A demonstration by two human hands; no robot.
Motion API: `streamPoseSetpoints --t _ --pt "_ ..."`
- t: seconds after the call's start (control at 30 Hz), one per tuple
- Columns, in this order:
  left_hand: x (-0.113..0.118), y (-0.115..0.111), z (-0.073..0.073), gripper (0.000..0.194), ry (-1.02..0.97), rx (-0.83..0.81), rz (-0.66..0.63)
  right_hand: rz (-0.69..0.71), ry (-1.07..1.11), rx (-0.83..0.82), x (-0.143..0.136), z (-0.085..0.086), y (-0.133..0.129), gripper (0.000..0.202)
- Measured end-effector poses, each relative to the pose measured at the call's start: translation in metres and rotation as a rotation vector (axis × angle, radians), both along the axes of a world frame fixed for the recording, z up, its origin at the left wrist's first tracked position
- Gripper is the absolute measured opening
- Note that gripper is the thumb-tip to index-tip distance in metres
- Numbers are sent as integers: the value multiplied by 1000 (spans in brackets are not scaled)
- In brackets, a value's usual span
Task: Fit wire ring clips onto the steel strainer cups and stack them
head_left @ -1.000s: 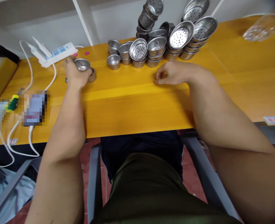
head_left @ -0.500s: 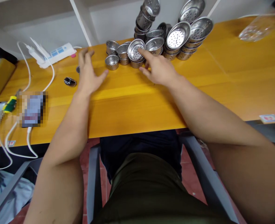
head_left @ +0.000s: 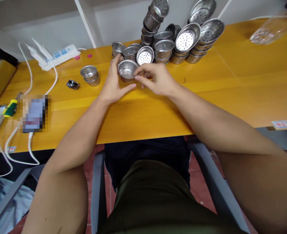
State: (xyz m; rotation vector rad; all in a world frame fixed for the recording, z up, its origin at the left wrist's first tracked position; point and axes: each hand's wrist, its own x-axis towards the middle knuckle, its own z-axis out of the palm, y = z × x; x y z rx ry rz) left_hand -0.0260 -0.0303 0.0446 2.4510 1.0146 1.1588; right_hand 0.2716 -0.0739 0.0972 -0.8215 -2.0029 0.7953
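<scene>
A perforated metal cup (head_left: 128,69) hangs just above the wooden table in front of the other cups. My right hand (head_left: 155,78) pinches its right rim between thumb and fingers. On its left side my left hand (head_left: 114,81) is spread, thumb and fingers apart, not visibly gripping it. Behind stand more perforated cups, among them a bright tilted one (head_left: 145,56), a tall leaning stack (head_left: 152,21) and wider bowls (head_left: 187,37). Farther left, two stacked cups (head_left: 90,75) stand apart from the group.
Left of the two stacked cups lies a small black object (head_left: 72,84). A white power strip (head_left: 60,58) with cables, a phone (head_left: 35,114) and a green-yellow item (head_left: 10,108) are farther left. Crumpled clear plastic (head_left: 265,34) lies at the back right.
My right hand has drawn a cup from the group toward me and left. My left hand has moved right, away from the two stacked cups, to the cup's side.
</scene>
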Motion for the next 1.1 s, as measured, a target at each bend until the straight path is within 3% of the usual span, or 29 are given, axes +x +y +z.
streamPoseSetpoints --t 0.07,0.23,0.47,0.77,1.1 --pt "4 -7 5 131 8 -17 4 18 -41 11 -6 1 -12 62" --pt "16 -14 10 127 9 -30 -19 -87 -110 209 -5 8 -19 44" --pt "22 -16 6 121 61 -67 -117 120 -251 209 -15 -2 -17 27" --pt "25 -18 11 123 87 -83 -141 12 -22 3 -11 1 -13 64" --pt "32 -15 8 117 99 19 -179 -30 176 -105 -13 -4 -5 69"
